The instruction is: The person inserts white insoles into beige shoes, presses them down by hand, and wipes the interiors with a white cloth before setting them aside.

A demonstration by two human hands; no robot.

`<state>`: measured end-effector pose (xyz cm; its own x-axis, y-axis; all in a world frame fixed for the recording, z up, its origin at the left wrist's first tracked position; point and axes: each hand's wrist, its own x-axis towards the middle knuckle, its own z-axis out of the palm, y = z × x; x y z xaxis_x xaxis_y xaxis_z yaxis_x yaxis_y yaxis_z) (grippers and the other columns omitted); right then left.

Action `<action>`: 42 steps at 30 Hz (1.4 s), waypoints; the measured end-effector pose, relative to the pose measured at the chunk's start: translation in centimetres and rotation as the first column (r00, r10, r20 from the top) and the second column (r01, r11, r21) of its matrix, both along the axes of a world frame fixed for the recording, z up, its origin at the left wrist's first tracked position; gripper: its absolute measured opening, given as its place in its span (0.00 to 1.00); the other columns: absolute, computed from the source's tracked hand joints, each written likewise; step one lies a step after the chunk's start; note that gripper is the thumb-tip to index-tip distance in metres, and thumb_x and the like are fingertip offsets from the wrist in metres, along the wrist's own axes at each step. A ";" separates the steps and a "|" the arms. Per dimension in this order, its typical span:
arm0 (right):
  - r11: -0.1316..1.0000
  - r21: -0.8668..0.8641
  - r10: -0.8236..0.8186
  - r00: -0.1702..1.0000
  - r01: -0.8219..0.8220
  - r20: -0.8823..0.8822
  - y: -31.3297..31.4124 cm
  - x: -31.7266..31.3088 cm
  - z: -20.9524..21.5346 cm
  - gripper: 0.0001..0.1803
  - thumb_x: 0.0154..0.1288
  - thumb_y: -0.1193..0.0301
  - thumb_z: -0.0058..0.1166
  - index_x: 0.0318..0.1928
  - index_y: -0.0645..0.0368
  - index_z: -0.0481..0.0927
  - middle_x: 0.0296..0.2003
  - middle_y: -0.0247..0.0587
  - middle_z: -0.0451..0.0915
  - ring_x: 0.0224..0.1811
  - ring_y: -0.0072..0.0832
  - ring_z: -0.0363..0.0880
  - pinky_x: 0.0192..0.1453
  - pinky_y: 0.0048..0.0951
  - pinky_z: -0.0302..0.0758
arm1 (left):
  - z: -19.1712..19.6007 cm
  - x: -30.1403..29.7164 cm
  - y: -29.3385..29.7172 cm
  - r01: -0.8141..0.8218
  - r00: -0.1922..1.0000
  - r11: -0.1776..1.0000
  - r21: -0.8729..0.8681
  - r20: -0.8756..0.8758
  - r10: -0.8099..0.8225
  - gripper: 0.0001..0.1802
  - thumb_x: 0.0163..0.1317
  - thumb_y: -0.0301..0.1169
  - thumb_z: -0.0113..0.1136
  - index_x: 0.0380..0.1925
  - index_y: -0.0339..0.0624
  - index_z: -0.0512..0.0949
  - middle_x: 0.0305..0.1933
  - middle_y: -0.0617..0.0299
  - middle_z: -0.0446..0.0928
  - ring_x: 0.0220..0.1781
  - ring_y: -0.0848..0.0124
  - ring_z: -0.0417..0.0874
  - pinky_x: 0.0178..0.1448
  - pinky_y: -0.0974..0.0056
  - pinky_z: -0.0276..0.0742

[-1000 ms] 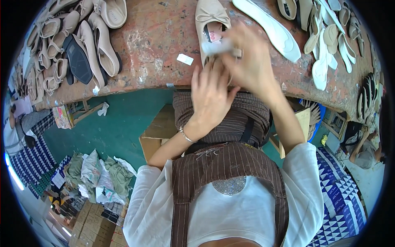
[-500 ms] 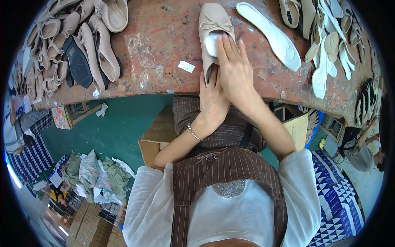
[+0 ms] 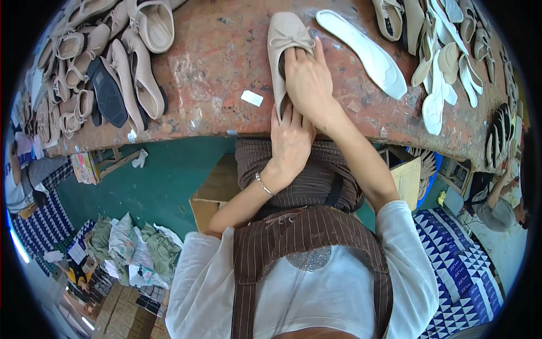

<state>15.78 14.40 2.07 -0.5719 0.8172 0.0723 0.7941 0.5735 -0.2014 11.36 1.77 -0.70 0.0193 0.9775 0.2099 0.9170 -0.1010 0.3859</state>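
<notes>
A beige flat shoe (image 3: pixel 280 31) with a small bow lies on the worktable, toe pointing away from me. The fingers of my right hand (image 3: pixel 309 85) are pushed into its opening below the bow, so their tips are hidden. One finger of that hand lies outside along the right side of the upper. My left hand (image 3: pixel 289 150) is closed round the heel end at the table's near edge. The inside of the shoe is mostly covered by my right hand. To its right lies a loose white insole (image 3: pixel 364 55).
Beige shoes (image 3: pixel 148 79) are piled on the left of the reddish, stained table (image 3: pixel 209 56). A small white label (image 3: pixel 252 98) lies left of the shoe. White insoles (image 3: pixel 433 107) and more shoes (image 3: pixel 389 20) sit at the right. A cardboard box (image 3: pixel 217 178) stands below.
My right hand has slid deeper into the shoe toward the toe, and the white insole piece seen inside is now hidden. The left hand stays at the heel.
</notes>
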 end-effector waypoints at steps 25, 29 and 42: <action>0.959 0.102 -0.246 0.956 0.264 -0.158 3.7 11.5 -0.1 0.33 0.57 0.71 0.64 0.64 0.60 0.72 0.55 0.52 0.76 0.57 0.48 0.74 0.60 0.46 0.72 | 18.9 -31.2 19.0 -0.275 0.734 0.613 0.741 -0.250 0.631 0.26 0.59 0.31 0.65 0.57 0.32 0.75 0.57 0.43 0.78 0.57 0.47 0.78 0.61 0.50 0.73; 0.957 0.026 -0.278 0.941 0.288 -0.195 4.2 11.8 0.5 0.16 0.61 0.77 0.55 0.51 0.61 0.77 0.41 0.52 0.80 0.40 0.50 0.80 0.41 0.48 0.76 | 17.2 -19.2 31.4 0.024 0.988 0.827 0.562 -0.141 0.068 0.16 0.61 0.36 0.61 0.46 0.42 0.84 0.57 0.51 0.79 0.58 0.54 0.78 0.63 0.55 0.74; 0.660 -0.747 -0.733 0.145 -0.083 -0.664 0.1 16.6 7.5 0.26 0.73 0.58 0.50 0.61 0.65 0.72 0.30 0.24 0.70 0.32 0.11 0.64 0.35 0.15 0.59 | 11.9 -0.4 39.8 0.122 0.982 0.949 0.290 0.106 -0.158 0.20 0.51 0.46 0.69 0.32 0.40 0.82 0.38 0.50 0.80 0.39 0.50 0.84 0.43 0.50 0.80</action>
<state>32.37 14.49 9.56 -0.0796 0.9705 -0.2276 -0.1309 -0.2365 -0.9628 10.93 41.59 11.19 0.1070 0.8679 0.4851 0.8313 -0.3458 0.4353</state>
